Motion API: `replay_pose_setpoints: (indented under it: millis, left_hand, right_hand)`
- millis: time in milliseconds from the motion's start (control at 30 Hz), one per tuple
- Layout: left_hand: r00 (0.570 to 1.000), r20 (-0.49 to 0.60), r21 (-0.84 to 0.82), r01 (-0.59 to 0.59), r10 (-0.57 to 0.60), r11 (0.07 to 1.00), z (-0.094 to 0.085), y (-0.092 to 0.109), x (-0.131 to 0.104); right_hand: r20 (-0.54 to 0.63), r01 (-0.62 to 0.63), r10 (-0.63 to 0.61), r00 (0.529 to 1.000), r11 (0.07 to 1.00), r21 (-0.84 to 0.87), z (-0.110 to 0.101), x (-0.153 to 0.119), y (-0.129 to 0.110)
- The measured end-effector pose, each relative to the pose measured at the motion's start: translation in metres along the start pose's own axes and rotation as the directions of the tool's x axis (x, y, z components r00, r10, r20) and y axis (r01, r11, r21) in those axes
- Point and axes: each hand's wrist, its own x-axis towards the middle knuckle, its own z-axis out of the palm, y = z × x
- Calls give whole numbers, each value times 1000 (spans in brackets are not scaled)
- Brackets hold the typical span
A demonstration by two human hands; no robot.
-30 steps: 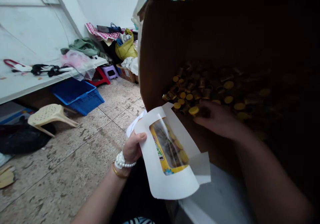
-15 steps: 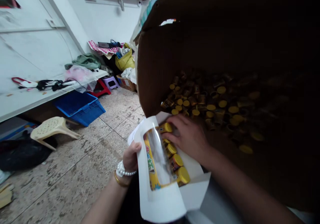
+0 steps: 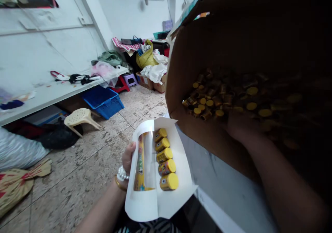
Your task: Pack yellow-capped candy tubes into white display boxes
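Note:
My left hand (image 3: 128, 157) grips the left edge of an open white card package (image 3: 142, 205) with a clear window and a yellow printed strip. Inside the package, several small yellow-capped tubs (image 3: 167, 167) lie in a row. My right hand (image 3: 240, 125) reaches into a large cardboard box (image 3: 207, 139), at a heap of similar loose tubs (image 3: 219, 113). Shadow and blur hide its fingers, so whether it holds a tub cannot be seen.
Along the left wall runs a white bench (image 3: 46, 94) with cloth and bags on it. A blue crate (image 3: 111, 105), a cream plastic stool (image 3: 80, 117) and a purple stool (image 3: 130, 80) stand on the floor. Sacks (image 3: 15, 188) lie at the left.
My right hand has left the row of tubs in the package and moved right into the cardboard box. The package now shows its row unobstructed, and the view has shifted right.

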Motion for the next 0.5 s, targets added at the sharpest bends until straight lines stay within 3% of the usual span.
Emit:
replay_pose_setpoints:
  millis: [67, 133, 233, 333, 400, 500]
  left_hand:
    - [999, -48, 42, 12, -10, 999, 0, -4, 4]
    - [998, -38, 64, 47, -45, 997, 1, -10, 7]
    - [995, 14, 71, 101, -102, 992, 2, -17, 9]
    - [994, 39, 61, 96, -98, 994, 3, -19, 7]
    - [994, 54, 21, 96, -97, 995, 6, -19, 6]
    - [998, 37, -25, 50, -49, 998, 9, -17, 9]
  right_hand:
    - [21, -123, 125, 992, 991, -61, 7, 3, -4]
    - [122, -137, 137, 983, 991, -6, 7, -3, -20]
    - [298, -78, -51, 953, 911, 404, 1, -19, -52]
    - [300, -43, -274, 914, 668, 743, -4, -39, -80]
    - [263, 35, -401, 877, 601, 798, -6, -53, -93]
    - [239, 175, -535, 810, 610, 773, -12, -71, -106]
